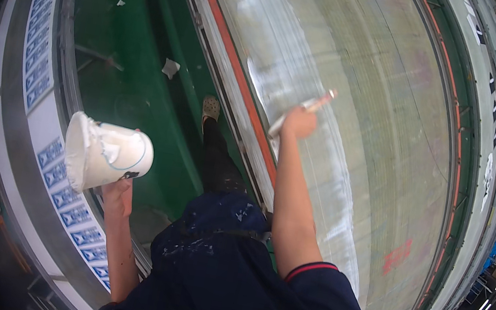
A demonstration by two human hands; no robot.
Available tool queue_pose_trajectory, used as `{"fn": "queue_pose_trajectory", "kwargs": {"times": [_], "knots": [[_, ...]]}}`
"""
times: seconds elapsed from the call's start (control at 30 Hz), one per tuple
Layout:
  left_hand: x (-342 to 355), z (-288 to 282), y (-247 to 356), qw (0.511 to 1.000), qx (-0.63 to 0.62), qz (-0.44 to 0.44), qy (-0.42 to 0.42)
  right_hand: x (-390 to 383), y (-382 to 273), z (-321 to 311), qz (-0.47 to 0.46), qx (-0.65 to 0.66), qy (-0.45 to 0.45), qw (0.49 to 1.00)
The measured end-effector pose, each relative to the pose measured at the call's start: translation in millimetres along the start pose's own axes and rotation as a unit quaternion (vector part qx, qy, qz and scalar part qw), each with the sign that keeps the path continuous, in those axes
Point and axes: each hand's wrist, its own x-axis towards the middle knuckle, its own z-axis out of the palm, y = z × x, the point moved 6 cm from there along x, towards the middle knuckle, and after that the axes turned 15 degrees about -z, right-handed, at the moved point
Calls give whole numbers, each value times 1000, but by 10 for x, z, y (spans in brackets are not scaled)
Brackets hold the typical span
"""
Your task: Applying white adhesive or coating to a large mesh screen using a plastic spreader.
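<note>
**Bucket in left grip, pale tool in right, over a white-streaked counter**

Head view, looking down. Person in dark short-sleeved clothing (244, 287), white splashes at the waist.

Left grip (120, 193), bare: closed on a white bucket (119, 152), from its near side; fingers mostly hidden by it. Bucket is at left, held above the green floor (157, 106), well apart from the counter. Mouth points left in the view; whether it truly tilts, cannot tell. Thick white residue crusts the rim and runs onto the wall. Thin bluish wire handle (141, 159) lies against the side.

Right grip (300, 123), bare: clenched around a hand tool (322, 100), over the left part of the long pale counter (389, 147). Tool's pinkish-white end sticks out to the far right; its paler end shows at near left of the fist. Blur here; brush or scraper, cannot tell, nor whether it touches the surface.

Counter: broad white streak (339, 184) runs lengthwise from far to near, passing by the right grip. Orange-red strip (232, 56) borders the left edge. Red marking (397, 256) at near right.

Floor: two white scraps, the larger (171, 68) nearer. Beige clog (211, 107) on one foot, just left of the counter. Blue-and-white printed band (41, 45) curves along far left.
</note>
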Motion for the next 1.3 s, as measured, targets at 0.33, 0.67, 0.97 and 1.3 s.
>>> {"fn": "queue_pose_trajectory", "kwargs": {"times": [0.33,0.67,0.97,1.3], "knots": [[3238,100,1695,994,44,35,90,1265,-4391,2743,-401,6,-166,901],[5578,666,2929,998,62,31,-4,1152,-1749,1016,-360,-157,-307,867],[7481,1106,3210,974,149,-80,-149,-189,-532,227,159,-171,14,972],[9187,1173,4297,960,145,-87,-222,106,-2536,1661,297,-148,129,934]]}}
